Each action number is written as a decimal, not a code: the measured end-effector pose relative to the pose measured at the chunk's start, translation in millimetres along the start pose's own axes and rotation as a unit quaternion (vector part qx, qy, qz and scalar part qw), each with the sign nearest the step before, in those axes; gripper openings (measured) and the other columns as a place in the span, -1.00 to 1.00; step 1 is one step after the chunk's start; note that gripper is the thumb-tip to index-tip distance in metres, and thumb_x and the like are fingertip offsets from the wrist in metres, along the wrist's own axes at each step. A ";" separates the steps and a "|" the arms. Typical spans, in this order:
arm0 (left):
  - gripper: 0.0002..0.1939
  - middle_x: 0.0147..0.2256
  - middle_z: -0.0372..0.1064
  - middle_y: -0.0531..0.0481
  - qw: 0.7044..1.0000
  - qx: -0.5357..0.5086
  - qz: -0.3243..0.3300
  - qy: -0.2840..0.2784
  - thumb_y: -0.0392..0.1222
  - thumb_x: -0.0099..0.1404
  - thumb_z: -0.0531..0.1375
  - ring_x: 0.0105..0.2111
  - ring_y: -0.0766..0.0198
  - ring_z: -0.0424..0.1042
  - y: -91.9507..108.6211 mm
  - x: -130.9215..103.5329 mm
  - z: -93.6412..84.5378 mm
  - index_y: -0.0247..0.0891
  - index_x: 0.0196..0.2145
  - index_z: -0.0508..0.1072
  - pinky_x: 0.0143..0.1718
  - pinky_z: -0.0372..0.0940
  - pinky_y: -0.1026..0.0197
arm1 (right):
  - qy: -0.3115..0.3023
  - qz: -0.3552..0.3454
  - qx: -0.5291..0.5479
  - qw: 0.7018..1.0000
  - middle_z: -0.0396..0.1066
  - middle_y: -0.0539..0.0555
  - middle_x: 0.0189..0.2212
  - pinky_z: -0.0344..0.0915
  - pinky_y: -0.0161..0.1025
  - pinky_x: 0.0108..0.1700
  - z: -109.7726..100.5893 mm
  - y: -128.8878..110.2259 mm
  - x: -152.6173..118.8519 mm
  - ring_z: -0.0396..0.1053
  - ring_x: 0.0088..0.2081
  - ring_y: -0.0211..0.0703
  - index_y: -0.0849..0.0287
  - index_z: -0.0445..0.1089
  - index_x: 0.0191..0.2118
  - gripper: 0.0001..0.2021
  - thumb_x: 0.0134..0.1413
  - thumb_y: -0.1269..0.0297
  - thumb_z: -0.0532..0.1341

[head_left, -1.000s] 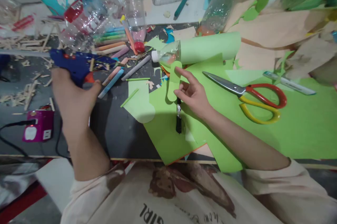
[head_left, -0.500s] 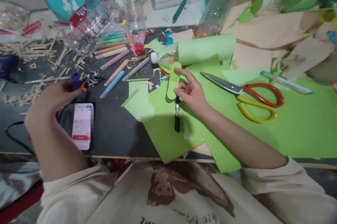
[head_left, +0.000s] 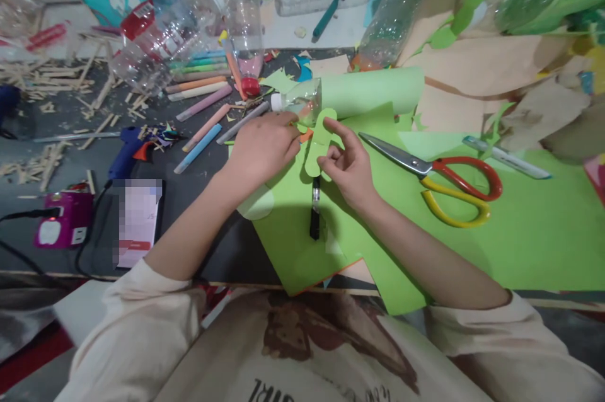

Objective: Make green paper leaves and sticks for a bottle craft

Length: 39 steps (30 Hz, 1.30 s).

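Observation:
My right hand point(head_left: 348, 166) pinches a rounded strip of light green paper point(head_left: 321, 140) between thumb and forefinger, its other fingers curled in. Close to the strip's left side is my left hand point(head_left: 265, 145), palm down with bent fingers held together; their tips are partly hidden, and I cannot make out what is in them. A black marker point(head_left: 315, 210) lies on the green paper sheet point(head_left: 278, 244) below the strip. Just beyond both hands, a small clear bottle point(head_left: 302, 99) is wrapped in a pale green paper roll point(head_left: 373, 90).
Scissors point(head_left: 416, 162) with red and yellow handles lie right of my right hand. At left are a blue glue gun point(head_left: 125, 153), a phone point(head_left: 138, 219) and a purple box point(head_left: 65, 219) with a cable. Colored pens point(head_left: 197, 149), wooden sticks point(head_left: 47, 77) and plastic bottles point(head_left: 241, 5) fill the back.
My left hand has left the glue gun, which now lies on the table, and has moved right beside the green strip. My right hand still pinches the strip, now tilted slightly right.

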<state>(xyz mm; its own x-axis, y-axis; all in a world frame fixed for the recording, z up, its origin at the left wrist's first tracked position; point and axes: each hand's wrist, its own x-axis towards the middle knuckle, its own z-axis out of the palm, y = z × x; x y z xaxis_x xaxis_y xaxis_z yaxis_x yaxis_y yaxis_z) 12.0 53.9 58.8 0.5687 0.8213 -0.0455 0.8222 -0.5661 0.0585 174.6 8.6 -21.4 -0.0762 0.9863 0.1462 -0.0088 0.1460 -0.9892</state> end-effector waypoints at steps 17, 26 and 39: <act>-0.83 -0.26 0.57 0.04 0.893 -0.314 -0.090 0.311 -0.11 0.37 0.19 -0.21 0.20 0.53 -31.1 -43.8 24.4 -0.11 -0.28 0.59 -0.09 0.43 0.10 | -0.055 0.031 0.042 0.997 0.19 0.13 0.30 0.43 -0.24 -0.36 4.1 -8.8 -7.9 0.29 -0.46 -0.36 -0.11 0.26 0.20 -0.48 0.13 0.09 0.29; -0.80 -0.31 0.48 -0.04 0.789 -0.444 -0.121 0.407 0.03 0.30 0.28 -0.26 0.21 0.52 -11.4 -43.8 57.2 -0.14 -0.34 0.55 -0.29 0.45 0.16 | -0.110 0.053 -0.016 0.992 0.20 0.13 0.26 0.39 -0.26 -0.43 1.8 -16.4 -9.1 0.26 -0.48 -0.38 -0.09 0.27 0.23 -0.46 0.11 0.23 0.27; -0.74 -0.17 0.52 -0.09 0.788 -0.444 -0.138 0.403 0.05 0.39 0.16 -0.16 0.17 0.52 -14.7 -47.0 60.0 -0.15 -0.17 0.53 -0.18 0.45 0.14 | -0.060 0.096 0.011 0.994 0.27 0.09 0.25 0.38 -0.23 -0.54 8.7 -22.1 -20.2 0.25 -0.54 -0.36 -0.15 0.26 0.22 -0.48 0.14 0.06 0.29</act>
<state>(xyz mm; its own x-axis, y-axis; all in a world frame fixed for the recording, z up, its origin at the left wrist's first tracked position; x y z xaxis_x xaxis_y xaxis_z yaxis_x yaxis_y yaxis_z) -25.5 19.4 0.2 -0.1219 0.8846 0.4502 0.3694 -0.3805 0.8478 167.7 -15.3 -2.5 -0.1973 0.9793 -0.0447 -0.0034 -0.0463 -0.9989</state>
